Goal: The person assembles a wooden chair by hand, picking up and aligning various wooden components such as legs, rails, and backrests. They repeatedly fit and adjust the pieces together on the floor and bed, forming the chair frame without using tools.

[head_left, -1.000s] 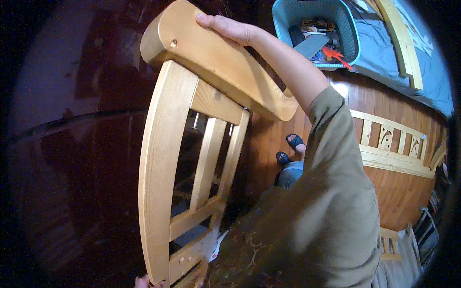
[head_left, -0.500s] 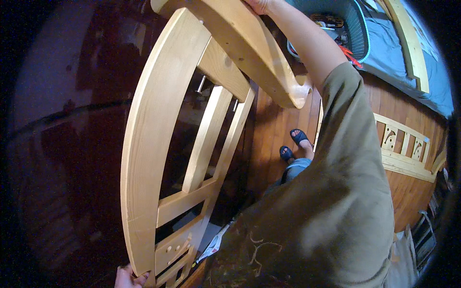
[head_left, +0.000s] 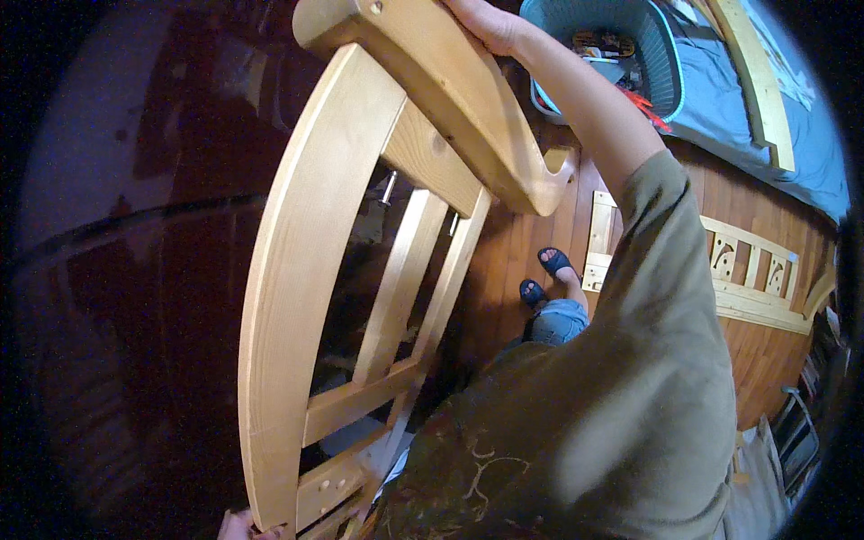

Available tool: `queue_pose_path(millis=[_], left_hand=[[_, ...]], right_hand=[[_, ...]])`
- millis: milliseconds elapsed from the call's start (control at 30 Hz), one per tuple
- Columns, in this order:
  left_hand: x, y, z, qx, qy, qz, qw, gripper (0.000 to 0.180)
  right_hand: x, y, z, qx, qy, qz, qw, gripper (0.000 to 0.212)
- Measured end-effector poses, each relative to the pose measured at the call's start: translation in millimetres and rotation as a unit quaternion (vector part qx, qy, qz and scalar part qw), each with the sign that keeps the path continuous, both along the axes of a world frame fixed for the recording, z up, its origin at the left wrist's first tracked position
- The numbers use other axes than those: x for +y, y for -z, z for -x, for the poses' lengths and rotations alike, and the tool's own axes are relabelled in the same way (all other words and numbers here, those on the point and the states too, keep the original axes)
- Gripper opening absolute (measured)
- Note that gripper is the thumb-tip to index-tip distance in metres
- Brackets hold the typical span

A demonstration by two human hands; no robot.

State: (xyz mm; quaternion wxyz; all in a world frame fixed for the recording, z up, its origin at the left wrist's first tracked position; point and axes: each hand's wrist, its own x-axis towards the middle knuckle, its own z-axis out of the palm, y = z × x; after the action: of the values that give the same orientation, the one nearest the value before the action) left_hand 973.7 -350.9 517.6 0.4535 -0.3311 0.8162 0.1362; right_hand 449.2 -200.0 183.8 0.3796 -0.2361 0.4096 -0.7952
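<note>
A large slatted pale-wood furniture panel (head_left: 292,270) stands tilted on my left, with a long curved outer board and crossbars. Across its upper end lies a thick curved wooden beam (head_left: 450,99) with rounded corners and drilled holes. My right hand (head_left: 486,25) is closed over the beam's far edge, its fingertips partly hidden. Down at the lower left, my left hand (head_left: 241,526) pinches the bottom end of the curved board, mostly cut off by the picture's edge. Two metal bolts, one of them a silver bolt (head_left: 388,188), stick out of the panel's upper crossbar.
A teal plastic basket (head_left: 670,63) holding small items stands beyond my right arm. Blue bedding (head_left: 711,99) carries a long wooden rail (head_left: 751,81). Another slatted wooden panel (head_left: 760,301) lies on the wood floor (head_left: 670,144). A dark glossy surface (head_left: 135,315) is at left.
The panel and beam have shifted a little to the right and down in view, both hands still on them. More of my right hand and of the floor panel now shows.
</note>
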Motion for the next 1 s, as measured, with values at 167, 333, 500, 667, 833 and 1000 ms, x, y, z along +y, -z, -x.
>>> queue_pose_path(millis=[167,333,500,667,833,1000], left_hand=[[-18.7,-7.3,4.7,0.000,-0.022,-0.021,1.000,0.051],[-15.7,7.7,-16.3,0.049,0.002,-0.053,0.997,0.039],[-10.8,10.5,-17.3,-0.011,0.007,-0.017,1.000,0.029],[-3.6,8.7,-9.8,-0.006,0.012,-0.009,1.000,0.029],[9.3,5.1,-23.5,0.033,-0.002,-0.020,0.999,0.030],[19.8,1.5,-12.3,0.011,-0.017,-0.001,1.000,0.028]], right_hand=[[-10.1,25.9,16.1,0.082,0.014,-0.027,0.996,0.061],[-14.1,25.8,8.1,0.046,0.026,-0.004,0.999,0.059],[-6.6,6.5,-2.4,0.000,0.026,-0.009,1.000,0.058],[2.1,-0.9,-6.8,-0.008,0.009,-0.042,0.999,0.060],[17.0,-0.6,-0.5,0.024,-0.017,-0.088,0.996,0.064],[17.3,7.6,-2.1,0.058,0.077,-0.096,0.991,0.070]])
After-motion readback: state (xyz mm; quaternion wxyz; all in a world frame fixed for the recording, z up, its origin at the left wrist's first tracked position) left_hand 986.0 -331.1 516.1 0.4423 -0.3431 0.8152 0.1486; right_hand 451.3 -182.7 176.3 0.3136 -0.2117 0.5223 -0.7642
